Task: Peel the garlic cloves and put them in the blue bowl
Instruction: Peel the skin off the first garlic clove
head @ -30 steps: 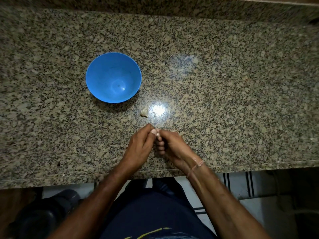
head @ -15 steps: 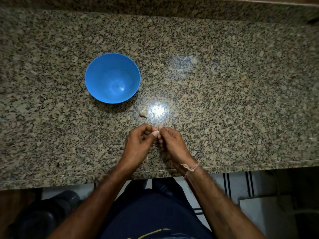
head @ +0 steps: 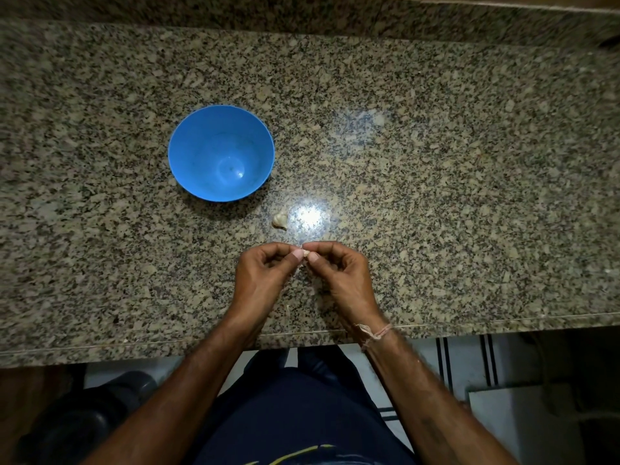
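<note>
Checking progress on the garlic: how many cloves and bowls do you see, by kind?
Pale garlic cloves: 2, a loose clove on the speckled granite counter, a held clove pinched by left hand and right hand.
Round blue bowl: 1, no cloves inside.
Total: 3.

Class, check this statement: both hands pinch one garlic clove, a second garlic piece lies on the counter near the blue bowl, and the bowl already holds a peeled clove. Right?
Not quite: the head view shows the blue bowl empty. The left hand and right hand do pinch one garlic clove, and the second garlic piece does lie on the counter near it.
</note>
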